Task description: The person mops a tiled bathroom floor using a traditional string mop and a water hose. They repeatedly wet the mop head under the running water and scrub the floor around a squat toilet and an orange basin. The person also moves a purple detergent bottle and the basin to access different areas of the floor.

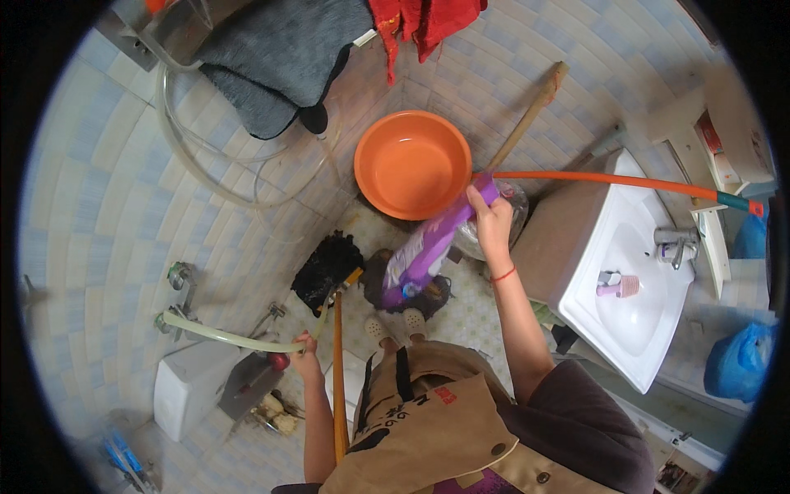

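My left hand [304, 352] grips a pale green hose [228, 336], which runs from a wall tap [179, 278] and bends down past my fingers. My right hand [492, 219] is closed on the upper end of a purple and white plastic bag [426, 244]. The bag hangs slanted and blurred; its contents cannot be made out. Its lower end is over a dark, stringy mop head [426, 302] on the floor. An orange plastic basin [410, 163] stands just beyond the bag, with no contents visible inside.
A black-headed mop [327, 272] with a wooden handle [338, 383] stands beside my left hand. A wooden pole [531, 114] and an orange pole [605, 178] lean near the basin. At right is a white sink [629, 302]; a toilet tank [188, 389] is at left. Towels [290, 55] hang above.
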Motion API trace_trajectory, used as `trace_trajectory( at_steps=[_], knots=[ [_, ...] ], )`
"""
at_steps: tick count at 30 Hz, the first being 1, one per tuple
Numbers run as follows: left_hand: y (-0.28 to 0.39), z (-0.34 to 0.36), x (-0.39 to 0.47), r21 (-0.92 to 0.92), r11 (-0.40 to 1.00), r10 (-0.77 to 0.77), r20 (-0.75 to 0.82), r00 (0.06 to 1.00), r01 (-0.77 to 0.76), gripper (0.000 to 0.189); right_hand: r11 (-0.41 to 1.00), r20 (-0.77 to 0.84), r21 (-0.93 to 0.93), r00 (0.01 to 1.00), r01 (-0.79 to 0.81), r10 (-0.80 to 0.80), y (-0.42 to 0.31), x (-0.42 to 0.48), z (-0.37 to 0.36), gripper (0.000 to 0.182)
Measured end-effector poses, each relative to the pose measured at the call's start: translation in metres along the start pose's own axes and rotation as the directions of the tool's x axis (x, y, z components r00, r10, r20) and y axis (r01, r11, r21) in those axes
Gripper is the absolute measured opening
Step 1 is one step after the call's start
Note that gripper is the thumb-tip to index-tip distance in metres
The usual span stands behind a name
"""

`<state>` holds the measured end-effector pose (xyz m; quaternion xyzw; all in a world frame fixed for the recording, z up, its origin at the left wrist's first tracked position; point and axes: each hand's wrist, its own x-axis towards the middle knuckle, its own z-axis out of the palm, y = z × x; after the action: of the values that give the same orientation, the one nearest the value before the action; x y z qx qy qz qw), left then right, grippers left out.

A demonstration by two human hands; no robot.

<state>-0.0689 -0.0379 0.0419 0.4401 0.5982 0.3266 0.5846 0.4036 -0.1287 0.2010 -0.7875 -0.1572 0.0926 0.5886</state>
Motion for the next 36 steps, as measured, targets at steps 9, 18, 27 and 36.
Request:
trace_trajectory(
  at_steps=[9, 18, 27, 36],
  knots=[
    [0.010, 0.006, 0.013, 0.055, 0.998, 0.015, -0.005, 1.000, -0.015, 0.015, 0.999, -0.021, -0.049, 1.000, -0.010, 0.009, 0.078, 0.062, 0.070, 0.041],
    [0.016, 0.012, 0.007, -0.003, 0.998, -0.067, -0.046, 0.997, 0.067, 0.011, 0.941, -0.501, -0.338, 0.849, -0.015, -0.167, 0.183, 0.175, 0.005, 0.051],
    [0.023, 0.022, 0.007, 0.030, 0.998, -0.053, 0.049, 0.997, 0.052, 0.014, 0.992, -0.309, 0.122, 0.949, -0.026, 0.063, 0.208, 0.228, 0.004, 0.040],
    [0.021, 0.021, 0.013, 0.017, 0.999, -0.043, 0.065, 0.997, 0.042, 0.014, 0.936, 0.294, -0.067, 0.889, -0.347, 0.351, 0.209, 0.008, 0.032, 0.039]
  ],
)
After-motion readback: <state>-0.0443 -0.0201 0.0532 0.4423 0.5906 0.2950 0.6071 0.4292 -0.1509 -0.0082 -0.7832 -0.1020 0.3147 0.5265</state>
